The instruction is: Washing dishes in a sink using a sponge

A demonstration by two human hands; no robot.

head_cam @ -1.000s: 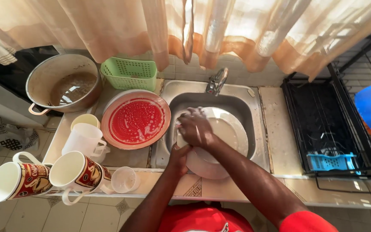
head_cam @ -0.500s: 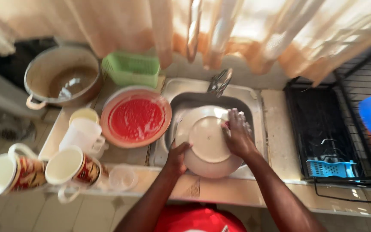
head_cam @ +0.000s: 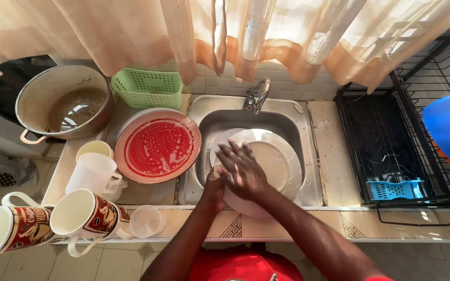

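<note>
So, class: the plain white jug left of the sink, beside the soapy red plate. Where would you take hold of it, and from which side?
Probably by the handle. The white jug stands upright with its looped handle sticking out to the right, toward the red plate. Come in from that right side and curl the fingers through the loop; the mugs crowd its near side.

Two hands, left hand (head_cam: 213, 190) and right hand (head_cam: 241, 169), over one sink (head_cam: 308, 156). Two white plates (head_cam: 277, 156) stacked in it, possibly more underneath. One tap (head_cam: 256, 95) at the sink's back edge. One red soapy plate (head_cam: 158, 145) on the counter's left part. One metal pot (head_cam: 63, 104) and one green basket (head_cam: 148, 88) toward the back left corner. Two patterned mugs (head_cam: 87, 216) at the front left edge, two white jugs (head_cam: 95, 169), one small clear cup (head_cam: 147, 221). One black rack (head_cam: 391, 151) at the right edge, holding one blue holder (head_cam: 394, 189).
</note>
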